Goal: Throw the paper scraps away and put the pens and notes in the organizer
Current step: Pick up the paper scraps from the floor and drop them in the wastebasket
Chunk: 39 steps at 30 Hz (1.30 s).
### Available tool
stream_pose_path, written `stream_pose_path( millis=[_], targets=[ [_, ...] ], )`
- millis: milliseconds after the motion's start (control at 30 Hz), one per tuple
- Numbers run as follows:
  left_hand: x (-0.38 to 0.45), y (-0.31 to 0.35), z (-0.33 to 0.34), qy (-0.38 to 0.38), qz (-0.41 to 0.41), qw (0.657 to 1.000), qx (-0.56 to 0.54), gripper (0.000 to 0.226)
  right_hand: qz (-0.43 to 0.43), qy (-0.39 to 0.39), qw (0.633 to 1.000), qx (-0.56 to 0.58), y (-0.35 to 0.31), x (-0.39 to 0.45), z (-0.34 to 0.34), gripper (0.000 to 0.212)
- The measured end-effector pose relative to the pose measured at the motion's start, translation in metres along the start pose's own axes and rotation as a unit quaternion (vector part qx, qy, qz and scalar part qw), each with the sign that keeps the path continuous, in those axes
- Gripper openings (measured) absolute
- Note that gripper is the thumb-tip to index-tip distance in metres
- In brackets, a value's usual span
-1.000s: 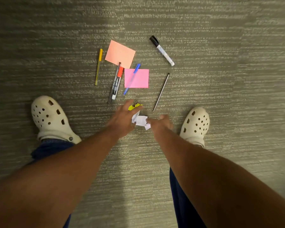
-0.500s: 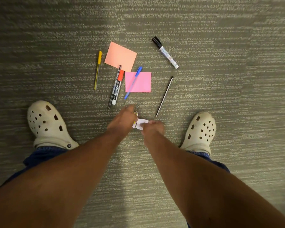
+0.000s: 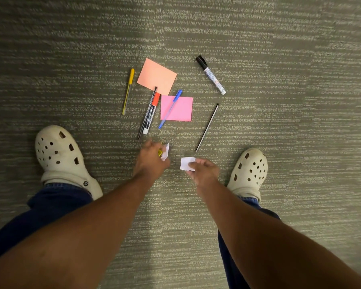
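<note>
drawn apart since half a second ago, each with its share: left hand (image 3: 149, 161) pinched on white and yellow scraps (image 3: 164, 152), right hand (image 3: 202, 168) pinched on a white scrap (image 3: 186, 163), lower centre, likely gathered for binning. pens (image 3: 149, 113) and notes (image 3: 176, 108) untouched above on carpet (image 3: 279, 122).

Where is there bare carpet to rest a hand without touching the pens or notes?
Free: the carpet right of the black-capped marker and thin black pen, and the strip left of the yellow pen, above the left shoe. Crowded: the middle, where the red-capped marker and blue pen overlap the orange note and pink note.
</note>
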<state>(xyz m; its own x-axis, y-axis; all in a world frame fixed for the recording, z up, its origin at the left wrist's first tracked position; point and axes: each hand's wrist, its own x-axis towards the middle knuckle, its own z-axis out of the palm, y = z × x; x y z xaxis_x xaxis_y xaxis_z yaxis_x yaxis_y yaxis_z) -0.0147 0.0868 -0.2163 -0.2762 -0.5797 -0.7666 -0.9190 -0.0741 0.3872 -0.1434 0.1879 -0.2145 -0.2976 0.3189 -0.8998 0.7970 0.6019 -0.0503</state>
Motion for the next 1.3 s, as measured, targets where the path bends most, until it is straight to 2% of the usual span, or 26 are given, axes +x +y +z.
stream_pose_path(
  millis=[100,200,333,400,500,600,700,833,933,1100,1200,1300],
  targets=[
    [0.000,0.005,0.012,-0.004,-0.009,0.999,0.045,0.037,-0.015,-0.002,1.000,-0.013,-0.001,-0.002,-0.002,0.025],
    [0.003,0.016,0.019,0.007,-0.005,0.993,0.117,0.040,-0.018,-0.006,1.000,-0.010,-0.002,-0.005,0.001,0.025],
    [0.008,0.028,0.027,0.020,-0.001,0.985,0.169,0.030,-0.023,-0.016,1.000,0.008,-0.006,-0.006,0.001,0.025],
    [0.010,0.030,0.029,0.025,-0.007,0.987,0.161,0.023,-0.028,-0.021,0.999,0.017,-0.011,-0.008,-0.001,0.025],
    [0.008,0.035,0.019,0.029,-0.058,0.997,0.040,0.013,-0.041,-0.039,0.998,0.033,-0.025,-0.015,-0.008,0.025],
    [-0.002,0.050,-0.009,0.067,-0.125,0.980,-0.138,0.014,-0.055,-0.078,0.994,0.058,-0.043,-0.037,-0.017,0.025],
    [-0.016,0.071,-0.053,0.104,-0.138,0.937,-0.302,0.020,-0.081,-0.140,0.981,0.106,-0.068,-0.071,-0.021,0.024],
    [-0.031,0.106,-0.129,0.093,-0.102,0.849,-0.510,0.013,-0.140,-0.222,0.954,0.144,-0.114,-0.133,-0.013,0.027],
    [-0.038,0.136,-0.184,0.104,-0.060,0.819,-0.561,0.020,-0.189,-0.265,0.931,0.165,-0.156,-0.184,-0.001,0.022],
    [-0.041,0.186,-0.279,0.110,-0.025,0.806,-0.580,0.016,-0.264,-0.310,0.897,0.172,-0.227,-0.267,0.026,0.028],
    [-0.037,0.216,-0.335,0.093,-0.009,0.773,-0.627,0.013,-0.300,-0.308,0.888,0.160,-0.269,-0.311,0.042,0.031],
    [-0.029,0.245,-0.385,0.071,-0.012,0.762,-0.643,0.008,-0.316,-0.268,0.900,0.136,-0.309,-0.345,0.061,0.031]
  ],
)
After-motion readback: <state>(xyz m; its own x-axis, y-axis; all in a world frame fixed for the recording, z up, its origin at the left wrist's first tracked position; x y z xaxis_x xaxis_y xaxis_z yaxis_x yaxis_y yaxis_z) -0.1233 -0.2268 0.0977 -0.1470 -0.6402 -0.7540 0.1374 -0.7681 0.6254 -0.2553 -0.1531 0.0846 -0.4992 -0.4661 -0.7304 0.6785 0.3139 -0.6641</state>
